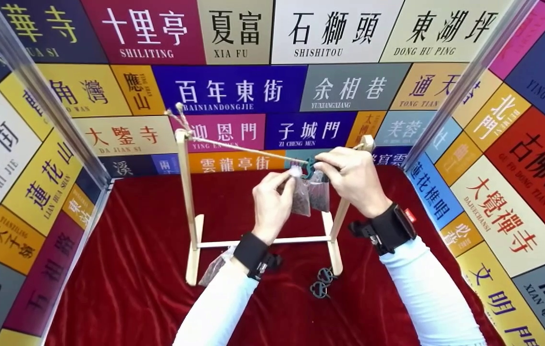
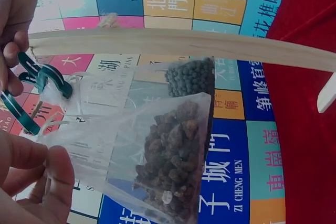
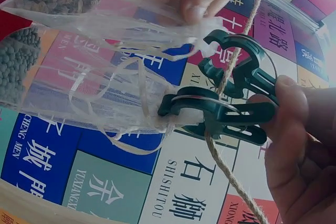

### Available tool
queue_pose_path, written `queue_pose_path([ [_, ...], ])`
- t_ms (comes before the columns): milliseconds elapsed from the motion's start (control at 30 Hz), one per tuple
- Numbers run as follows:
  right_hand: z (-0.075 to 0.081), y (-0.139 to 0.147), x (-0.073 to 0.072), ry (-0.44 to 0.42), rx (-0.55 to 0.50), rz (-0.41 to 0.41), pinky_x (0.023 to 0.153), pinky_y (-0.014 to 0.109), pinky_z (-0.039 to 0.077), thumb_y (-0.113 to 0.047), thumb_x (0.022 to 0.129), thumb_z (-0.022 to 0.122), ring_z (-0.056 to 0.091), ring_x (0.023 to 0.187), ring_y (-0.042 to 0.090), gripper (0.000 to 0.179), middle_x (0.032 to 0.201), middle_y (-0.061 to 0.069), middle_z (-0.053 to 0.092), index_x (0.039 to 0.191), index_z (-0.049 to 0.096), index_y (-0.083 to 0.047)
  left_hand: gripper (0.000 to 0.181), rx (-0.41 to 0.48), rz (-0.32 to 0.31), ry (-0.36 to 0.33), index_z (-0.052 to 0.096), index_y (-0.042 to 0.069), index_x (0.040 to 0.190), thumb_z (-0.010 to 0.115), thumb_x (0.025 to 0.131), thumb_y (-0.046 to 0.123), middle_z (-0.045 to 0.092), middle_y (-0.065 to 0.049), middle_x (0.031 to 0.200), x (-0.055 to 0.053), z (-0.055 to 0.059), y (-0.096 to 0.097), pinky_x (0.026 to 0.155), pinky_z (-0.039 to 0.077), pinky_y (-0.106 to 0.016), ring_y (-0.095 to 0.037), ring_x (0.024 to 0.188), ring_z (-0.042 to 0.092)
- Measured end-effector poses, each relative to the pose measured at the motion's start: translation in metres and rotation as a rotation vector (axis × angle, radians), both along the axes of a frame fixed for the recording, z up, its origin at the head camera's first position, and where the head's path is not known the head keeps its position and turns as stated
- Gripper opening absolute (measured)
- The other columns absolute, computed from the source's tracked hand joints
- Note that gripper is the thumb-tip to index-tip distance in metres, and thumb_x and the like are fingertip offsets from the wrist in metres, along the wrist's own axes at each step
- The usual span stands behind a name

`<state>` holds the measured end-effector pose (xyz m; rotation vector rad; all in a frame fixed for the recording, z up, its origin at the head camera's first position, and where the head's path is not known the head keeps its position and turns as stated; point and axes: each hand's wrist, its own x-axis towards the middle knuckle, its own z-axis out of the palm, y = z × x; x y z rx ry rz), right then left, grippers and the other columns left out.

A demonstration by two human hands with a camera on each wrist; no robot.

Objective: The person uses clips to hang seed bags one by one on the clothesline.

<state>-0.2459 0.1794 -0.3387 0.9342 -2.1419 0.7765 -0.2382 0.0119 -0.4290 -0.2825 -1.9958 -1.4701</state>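
In the head view my left hand pinches the gathered top of a sheer drawstring bag filled with brown stones. My right hand holds a dark green clip by its handles, thumb and fingers squeezing them. That clip's jaws are spread at the twine, right by the mouth of the stone bag. Beside it a second green clip sits on the twine, gripping the neck of another sheer bag of small dark round pellets. Both bags hang side by side below the twine.
A wooden frame carries the twine between two posts. Another filled sheer bag lies on the red cloth behind my left forearm. Several loose clips lie near the frame's right foot. Panels with lettering surround the cloth.
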Motion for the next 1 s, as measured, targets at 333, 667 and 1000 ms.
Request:
queue_pose_path([
  [333, -0.004, 0.0, 0.0, -0.096, 0.05, 0.038, 0.057, 0.031, 0.046, -0.012, 0.079, 0.079, 0.061, 0.065, 0.021, 0.022, 0.085, 0.01, 0.072, 0.097, 0.075, 0.0, 0.021, 0.075, -0.093, 0.028, 0.073, 0.001, 0.108, 0.065, 0.089, 0.001, 0.068, -0.009, 0.082, 0.001, 0.0, 0.001, 0.057, 0.055, -0.025, -0.016, 0.063, 0.065],
  [667, -0.008, 0.005, 0.0, -0.182, 0.086, 0.062, 0.058, 0.026, 0.041, -0.025, 0.081, 0.079, 0.052, 0.064, 0.013, 0.037, 0.098, 0.011, 0.071, 0.11, 0.072, -0.003, 0.031, 0.048, -0.149, -0.012, 0.068, -0.001, 0.118, 0.063, 0.087, -0.001, 0.07, -0.012, 0.093, 0.002, -0.009, -0.005, 0.064, 0.056, -0.028, -0.017, 0.073, 0.067],
  [1000, -0.021, 0.013, 0.023, -0.035, -0.087, 0.083, 0.052, 0.014, 0.042, -0.008, 0.079, 0.079, 0.051, 0.054, 0.008, 0.046, 0.114, 0.01, 0.067, 0.122, 0.067, -0.004, 0.037, -0.123, -0.155, 0.006, 0.064, -0.001, 0.123, 0.066, 0.086, 0.002, 0.066, -0.011, 0.103, 0.017, -0.029, -0.04, 0.067, 0.053, -0.02, -0.015, 0.075, 0.063],
])
